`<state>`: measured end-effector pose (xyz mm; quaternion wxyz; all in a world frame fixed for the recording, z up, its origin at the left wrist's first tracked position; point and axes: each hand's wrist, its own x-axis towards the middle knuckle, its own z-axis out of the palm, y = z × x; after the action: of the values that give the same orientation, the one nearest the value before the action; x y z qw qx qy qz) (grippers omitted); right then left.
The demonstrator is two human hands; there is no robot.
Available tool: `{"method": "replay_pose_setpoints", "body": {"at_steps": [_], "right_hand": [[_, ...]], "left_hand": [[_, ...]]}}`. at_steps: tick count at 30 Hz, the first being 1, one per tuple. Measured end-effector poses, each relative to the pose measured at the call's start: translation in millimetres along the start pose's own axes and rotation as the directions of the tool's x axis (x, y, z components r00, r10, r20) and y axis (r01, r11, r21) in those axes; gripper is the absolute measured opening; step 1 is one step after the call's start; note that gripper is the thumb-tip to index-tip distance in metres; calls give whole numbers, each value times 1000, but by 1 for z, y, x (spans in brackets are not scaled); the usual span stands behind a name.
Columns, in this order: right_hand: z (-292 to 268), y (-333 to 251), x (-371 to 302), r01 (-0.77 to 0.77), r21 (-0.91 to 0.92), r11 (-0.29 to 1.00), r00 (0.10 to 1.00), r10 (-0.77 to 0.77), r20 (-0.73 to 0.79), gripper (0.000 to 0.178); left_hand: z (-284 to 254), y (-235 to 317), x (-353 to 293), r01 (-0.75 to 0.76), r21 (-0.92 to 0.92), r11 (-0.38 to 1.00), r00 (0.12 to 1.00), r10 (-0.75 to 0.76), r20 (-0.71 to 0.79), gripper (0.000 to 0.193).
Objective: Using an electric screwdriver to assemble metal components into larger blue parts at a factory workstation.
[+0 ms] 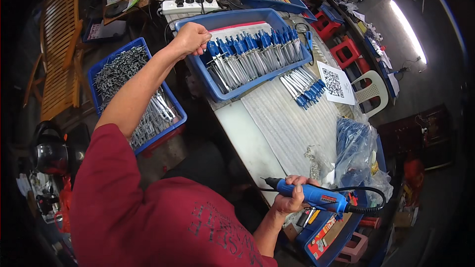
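My left hand (192, 39) is closed at the left end of a blue tray (219, 94), right by the blue tops of the silver rod-like parts (247, 59) standing there in a row. Whatever its fingers hold is hidden. In my right hand (291, 199) is a blue corded electric screwdriver (321, 198), its dark tip pointing left over the table's near edge. Beyond it, a small row of similar silver parts with blue ends (303, 86) lies on a white foam sheet (282, 123).
Left of the table stands a blue crate (180, 111) heaped with metal parts. A power strip (190, 6) with cables sits behind the tray. Clear plastic bags (358, 151) and a printed sheet (336, 83) lie at right. Below is another blue tray (309, 252) with tools.
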<state>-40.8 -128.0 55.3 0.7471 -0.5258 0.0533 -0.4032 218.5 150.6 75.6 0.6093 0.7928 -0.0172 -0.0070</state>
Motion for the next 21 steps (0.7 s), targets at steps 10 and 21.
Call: {"method": "replay_pose_setpoints", "body": {"at_steps": [10,21], "right_hand": [[0,1,0,1,14,1000,1000,-1,2,40],[-2,2,-1,16,24,1000,1000,-17,25,40]], "left_hand": [[-2,-9,-2,28,43,999,996,-32,86,13],[-1,-9,-1,-18,-16,1000,993,19,120,12]]}}
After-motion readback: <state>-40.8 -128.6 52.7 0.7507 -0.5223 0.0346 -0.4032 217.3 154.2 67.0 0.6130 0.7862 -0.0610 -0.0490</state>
